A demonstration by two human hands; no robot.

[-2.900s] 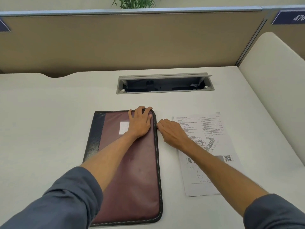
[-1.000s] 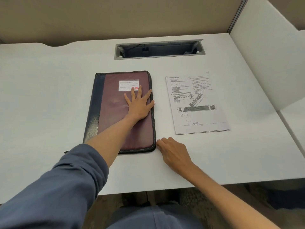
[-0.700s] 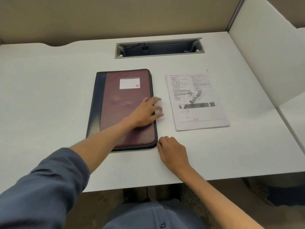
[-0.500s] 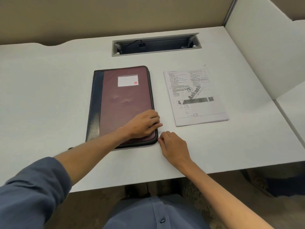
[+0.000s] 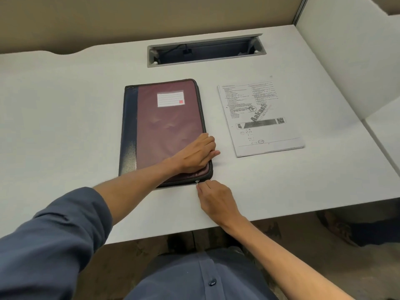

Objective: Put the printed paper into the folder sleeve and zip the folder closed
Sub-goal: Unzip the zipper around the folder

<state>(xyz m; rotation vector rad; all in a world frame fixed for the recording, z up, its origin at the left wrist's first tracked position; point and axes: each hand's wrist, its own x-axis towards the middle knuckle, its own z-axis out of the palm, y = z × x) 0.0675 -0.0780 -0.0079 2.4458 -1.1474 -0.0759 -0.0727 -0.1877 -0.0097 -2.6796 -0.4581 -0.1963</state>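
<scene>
A white counter (image 5: 65,118) is seen from above, its surface evenly lit and free of hard shadows. A grey-framed rectangular cable opening (image 5: 206,51) is cut into the far part, with dark cabling visible inside. The counter is backed by a beige partition panel (image 5: 140,16), and a notch is cut into the far left edge where the two meet. A white divider panel (image 5: 346,57) is set along the right side. A mottled brown floor (image 5: 324,245) is visible beneath the near edge.
</scene>
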